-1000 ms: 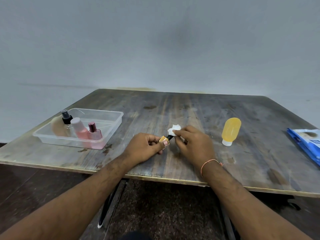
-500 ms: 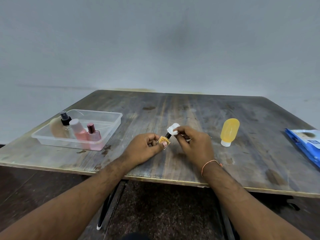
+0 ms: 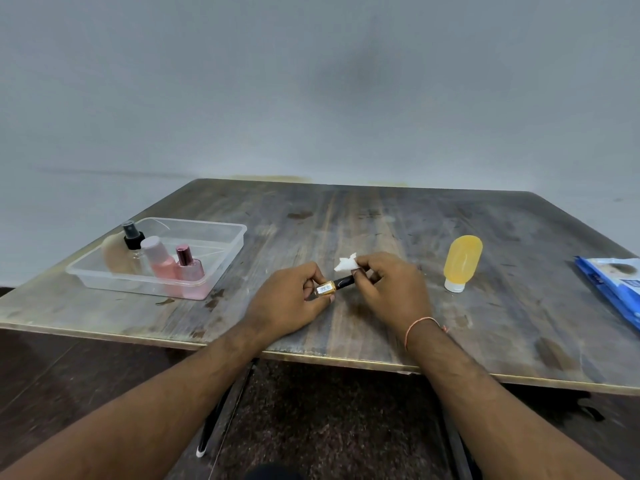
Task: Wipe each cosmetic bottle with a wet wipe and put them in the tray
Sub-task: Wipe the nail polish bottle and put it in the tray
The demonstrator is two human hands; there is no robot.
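Observation:
My left hand [image 3: 289, 299] pinches a small gold nail-polish bottle [image 3: 326, 289] by its body, with its black cap [image 3: 344, 281] pointing right. A crumpled white wet wipe [image 3: 346, 264] is pinched in my right hand [image 3: 391, 291], pressed against the tip of that cap. The clear plastic tray [image 3: 221, 252] stands at the left of the table and holds a black-topped spray bottle [image 3: 133, 239], a pink bottle with a grey cap [image 3: 159, 259], a pink bottle with a maroon cap [image 3: 188, 268] and a beige item. A yellow bottle [image 3: 462, 259] stands cap-down at the right.
A blue wet-wipe pack [image 3: 614, 285] lies at the table's right edge. The worn wooden table [image 3: 346, 216] has its front edge just below my wrists. A plain wall stands behind it, and dark floor and table legs show below.
The bottle has turned so its black cap shows in full, and the wipe has slid from over the cap up to its tip. Both hands stay at the same spot.

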